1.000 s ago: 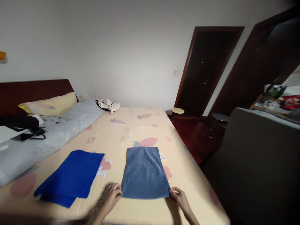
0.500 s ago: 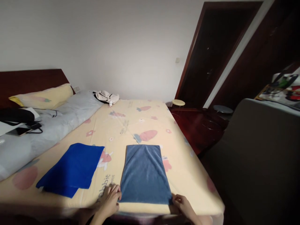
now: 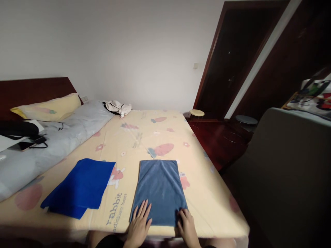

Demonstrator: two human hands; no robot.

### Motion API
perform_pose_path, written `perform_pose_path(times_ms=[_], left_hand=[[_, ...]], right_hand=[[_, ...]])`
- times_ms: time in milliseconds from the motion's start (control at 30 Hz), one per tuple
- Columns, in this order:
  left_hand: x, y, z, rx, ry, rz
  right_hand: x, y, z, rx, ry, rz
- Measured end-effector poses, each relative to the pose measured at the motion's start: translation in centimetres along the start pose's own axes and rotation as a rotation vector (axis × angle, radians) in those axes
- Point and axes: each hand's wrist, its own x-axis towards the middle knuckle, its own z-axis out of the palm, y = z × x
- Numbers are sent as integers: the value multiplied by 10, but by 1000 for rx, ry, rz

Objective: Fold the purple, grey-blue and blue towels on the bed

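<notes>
A grey-blue towel [image 3: 161, 186] lies flat as a rectangle on the bed near its front edge. My left hand [image 3: 139, 222] rests on the towel's near left corner, fingers stretched out and spread, palm down. On the near right corner is my right hand [image 3: 187, 224], its fingers bent and touching the cloth at the edge; I see no cloth pinched between them. To the left, a bright blue towel [image 3: 82, 187] is spread unevenly, with a layer sticking out at its near edge. Neither hand touches it.
The bed's yellow patterned sheet [image 3: 144, 134] runs back to the wall. A grey quilt [image 3: 74, 137] lies along the left, with a pillow [image 3: 51, 107] and a white bag [image 3: 117, 107] behind. Two stools, one yellow [image 3: 197, 113], stand beyond the bed. A grey panel [image 3: 281, 172] rises at right.
My left hand has moved from the towel's left corner edge onto its surface and spread its fingers. My right hand has shifted left onto the near right corner. The towels stay in place.
</notes>
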Motion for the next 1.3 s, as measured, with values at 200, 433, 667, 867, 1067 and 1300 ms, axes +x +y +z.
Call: perform_pose_path(times_ms=[200,433,667,867,1067,1300], left_hand=[[-20,-11,-16,34,-164,-189],[24,37,-22,-601,-49,-262],[43,42,1,-1257,-321,-617],[-6,-44,-37,-1455,-452,-894],[-7,-73,-54,-977,-158,-780],[65,-6,-27,-711,225,-388]], right_hand=[[-10,24,-27,-60,9,73],[26,-48,-15,552,-165,345],[35,-81,25,855,-442,655],[23,-8,-45,982,-417,1014],[33,20,-72,999,-364,948],[71,-57,-6,1473,-539,758]])
